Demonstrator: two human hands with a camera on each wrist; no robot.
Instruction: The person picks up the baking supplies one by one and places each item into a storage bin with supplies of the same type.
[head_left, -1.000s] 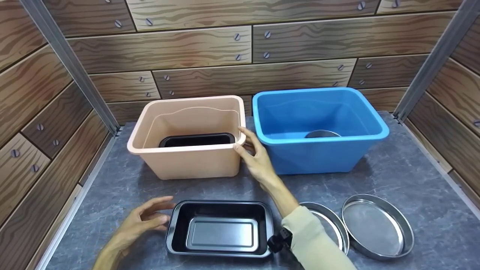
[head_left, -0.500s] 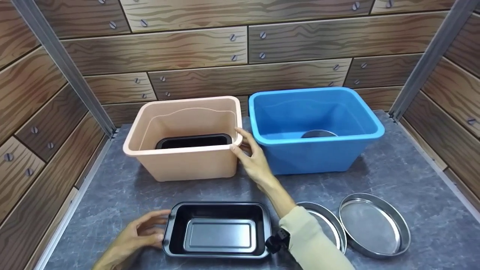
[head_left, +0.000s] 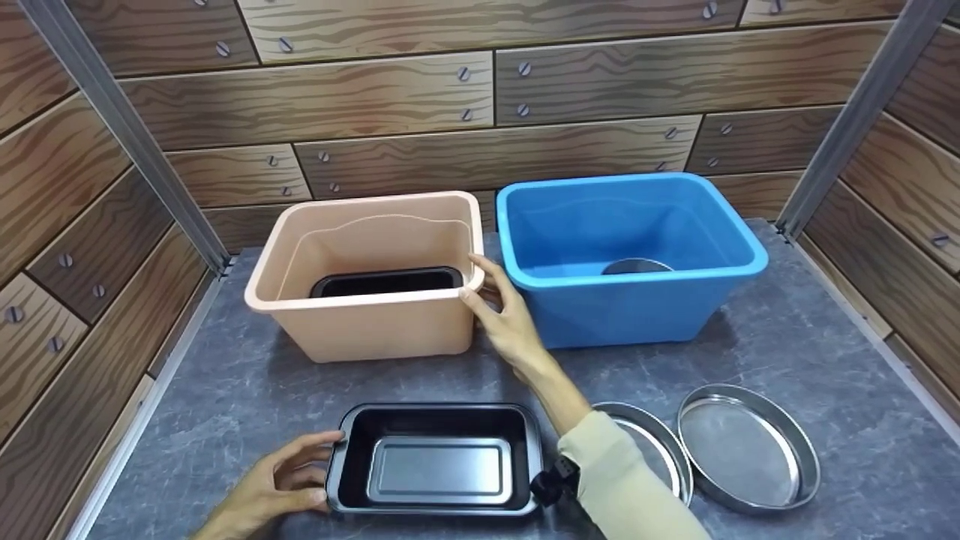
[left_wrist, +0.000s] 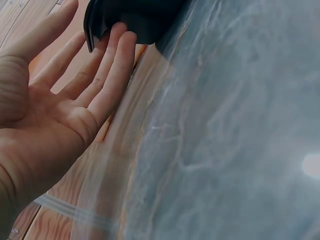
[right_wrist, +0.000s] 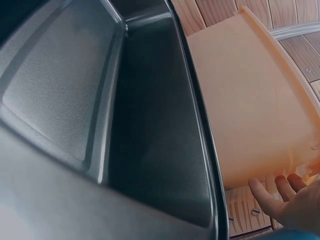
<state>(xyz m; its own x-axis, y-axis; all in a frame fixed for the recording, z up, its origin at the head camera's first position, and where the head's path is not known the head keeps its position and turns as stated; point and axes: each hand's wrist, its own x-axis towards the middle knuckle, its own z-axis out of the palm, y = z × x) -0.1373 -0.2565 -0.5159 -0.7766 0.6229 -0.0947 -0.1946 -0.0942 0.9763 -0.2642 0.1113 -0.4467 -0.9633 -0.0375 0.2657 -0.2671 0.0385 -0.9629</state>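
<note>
In the head view a dark rectangular loaf pan (head_left: 442,469) lies on the table, its hollow facing up. My left hand (head_left: 274,480) is at its left end, thumb and fingers spread along the rim. Extended fingertips reach under that rim in the left wrist view (left_wrist: 87,75). My right hand (head_left: 510,319) reaches across to the peach bin (head_left: 375,330), with thumb and index finger touching its front right corner. Loosely spread fingers (right_wrist: 267,197) sit against the bin in the right wrist view. Another dark pan (head_left: 386,281) lies inside that bin, partly hidden by the front wall.
A blue bin (head_left: 622,311) stands right of the peach one, with a round metal piece (head_left: 637,265) inside. Two round metal cake pans (head_left: 750,450) lie at the front right, one partly behind my right sleeve (head_left: 630,480). Wood-patterned walls (head_left: 390,97) enclose the table.
My left hand has come down and closer to the loaf pan, and its fingers now touch the left rim. The right hand stays at the peach bin's corner. The view has shifted slightly.
</note>
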